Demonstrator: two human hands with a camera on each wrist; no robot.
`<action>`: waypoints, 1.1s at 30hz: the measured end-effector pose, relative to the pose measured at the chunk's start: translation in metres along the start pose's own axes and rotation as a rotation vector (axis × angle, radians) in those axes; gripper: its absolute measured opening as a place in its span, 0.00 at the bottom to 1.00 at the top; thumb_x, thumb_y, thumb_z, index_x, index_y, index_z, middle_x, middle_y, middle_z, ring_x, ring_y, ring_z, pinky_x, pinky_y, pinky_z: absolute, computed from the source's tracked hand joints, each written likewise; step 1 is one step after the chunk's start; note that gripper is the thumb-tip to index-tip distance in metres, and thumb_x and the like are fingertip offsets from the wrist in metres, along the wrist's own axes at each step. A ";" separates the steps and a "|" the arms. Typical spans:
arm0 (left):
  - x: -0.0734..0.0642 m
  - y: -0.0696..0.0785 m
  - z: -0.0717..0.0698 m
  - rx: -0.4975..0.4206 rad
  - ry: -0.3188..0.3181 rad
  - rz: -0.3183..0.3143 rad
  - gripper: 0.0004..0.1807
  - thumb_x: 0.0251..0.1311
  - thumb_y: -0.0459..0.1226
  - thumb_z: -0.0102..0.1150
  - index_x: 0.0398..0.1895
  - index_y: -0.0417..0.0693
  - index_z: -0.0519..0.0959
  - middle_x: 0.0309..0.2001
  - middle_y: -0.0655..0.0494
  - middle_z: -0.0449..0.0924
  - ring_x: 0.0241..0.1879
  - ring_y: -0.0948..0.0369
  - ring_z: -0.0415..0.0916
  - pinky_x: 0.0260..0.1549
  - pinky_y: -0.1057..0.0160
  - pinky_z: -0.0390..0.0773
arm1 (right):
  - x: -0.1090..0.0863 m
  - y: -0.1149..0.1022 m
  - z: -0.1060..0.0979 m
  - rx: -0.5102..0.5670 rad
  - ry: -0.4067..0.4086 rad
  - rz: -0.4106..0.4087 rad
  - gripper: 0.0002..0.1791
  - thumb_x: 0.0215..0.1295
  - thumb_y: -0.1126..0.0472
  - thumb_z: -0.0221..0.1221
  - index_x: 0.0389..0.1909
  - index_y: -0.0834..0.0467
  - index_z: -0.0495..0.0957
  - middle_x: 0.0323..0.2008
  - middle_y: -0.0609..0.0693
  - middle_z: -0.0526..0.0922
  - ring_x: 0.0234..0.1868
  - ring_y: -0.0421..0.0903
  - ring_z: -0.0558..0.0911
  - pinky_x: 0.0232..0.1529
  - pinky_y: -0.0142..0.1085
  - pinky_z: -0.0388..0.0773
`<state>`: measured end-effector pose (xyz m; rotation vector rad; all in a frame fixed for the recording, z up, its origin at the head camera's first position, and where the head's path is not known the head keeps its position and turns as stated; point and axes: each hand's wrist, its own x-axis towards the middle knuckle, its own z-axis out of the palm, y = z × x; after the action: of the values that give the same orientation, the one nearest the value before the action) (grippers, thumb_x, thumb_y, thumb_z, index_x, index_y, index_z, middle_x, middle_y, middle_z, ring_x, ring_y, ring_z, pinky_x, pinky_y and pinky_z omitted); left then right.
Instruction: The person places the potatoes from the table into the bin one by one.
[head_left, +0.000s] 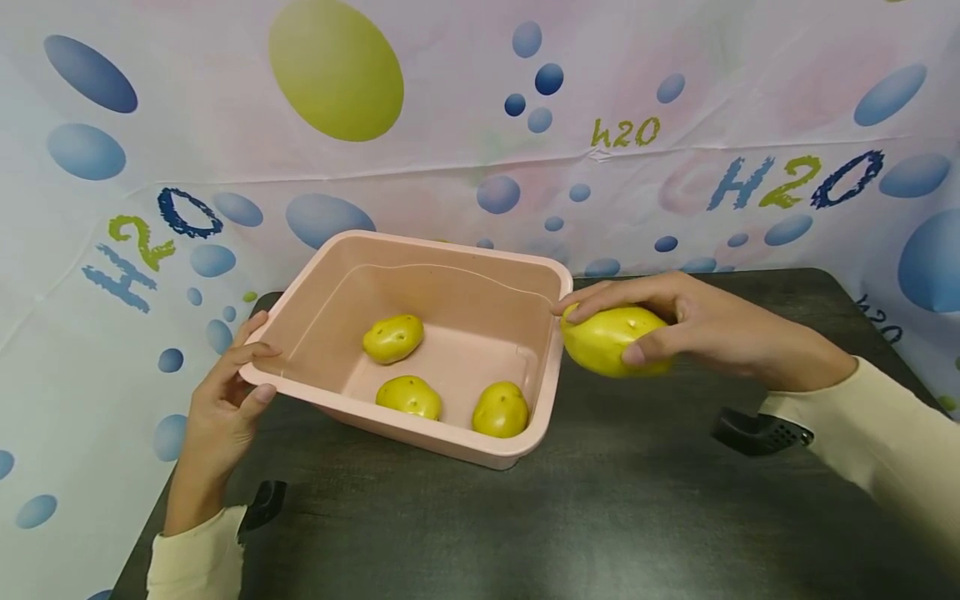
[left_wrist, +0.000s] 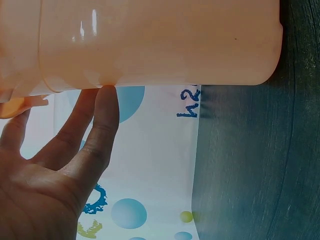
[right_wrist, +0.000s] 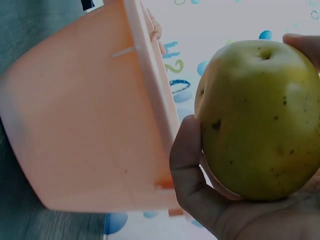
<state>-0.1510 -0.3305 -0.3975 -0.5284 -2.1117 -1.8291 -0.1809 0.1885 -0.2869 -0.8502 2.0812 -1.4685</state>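
Note:
A pink plastic basin [head_left: 450, 446] leans toward me over the dark table, its inside facing me. Three yellow potatoes lie in it: one potato [head_left: 393, 338] toward the back left, another potato [head_left: 408, 397] at the front, a third potato [head_left: 500, 410] in the right front corner. My left hand [head_left: 225, 408] grips the basin's left rim, thumb at the front; the left wrist view has fingers [left_wrist: 106, 112] against its outer side. Just outside the right rim, my right hand [head_left: 675, 321] holds a fourth potato [right_wrist: 260, 125] between thumb and fingers. Whether its fingertips touch the rim I cannot tell.
The dark wood-grained table [head_left: 637, 517] extends in front of the basin and to its right. Behind it hangs a white cloth [head_left: 450, 100] printed with blue and green bubbles and H2O lettering. A black wrist device [head_left: 757, 432] sits at the right cuff.

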 end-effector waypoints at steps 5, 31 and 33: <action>0.001 0.000 0.001 -0.004 0.000 -0.004 0.18 0.68 0.24 0.62 0.58 0.27 0.76 0.82 0.49 0.60 0.76 0.57 0.63 0.60 0.75 0.77 | 0.020 -0.007 0.000 0.051 -0.036 0.030 0.26 0.66 0.63 0.60 0.66 0.51 0.80 0.68 0.57 0.76 0.53 0.60 0.76 0.42 0.44 0.86; 0.000 0.002 0.001 0.027 0.009 -0.006 0.17 0.68 0.25 0.62 0.59 0.27 0.75 0.81 0.50 0.61 0.73 0.59 0.66 0.58 0.76 0.77 | 0.115 -0.032 0.029 0.224 -0.077 0.134 0.28 0.65 0.61 0.61 0.68 0.50 0.79 0.70 0.50 0.73 0.58 0.53 0.76 0.53 0.37 0.81; 0.000 0.002 0.001 0.025 0.007 -0.010 0.17 0.68 0.24 0.62 0.59 0.27 0.75 0.81 0.51 0.61 0.73 0.59 0.65 0.58 0.77 0.77 | 0.124 -0.032 0.032 0.267 -0.086 0.125 0.28 0.67 0.63 0.60 0.69 0.53 0.77 0.69 0.51 0.73 0.58 0.52 0.76 0.54 0.37 0.81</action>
<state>-0.1499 -0.3292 -0.3960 -0.5060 -2.1335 -1.8045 -0.2395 0.0719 -0.2694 -0.6547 1.7911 -1.5679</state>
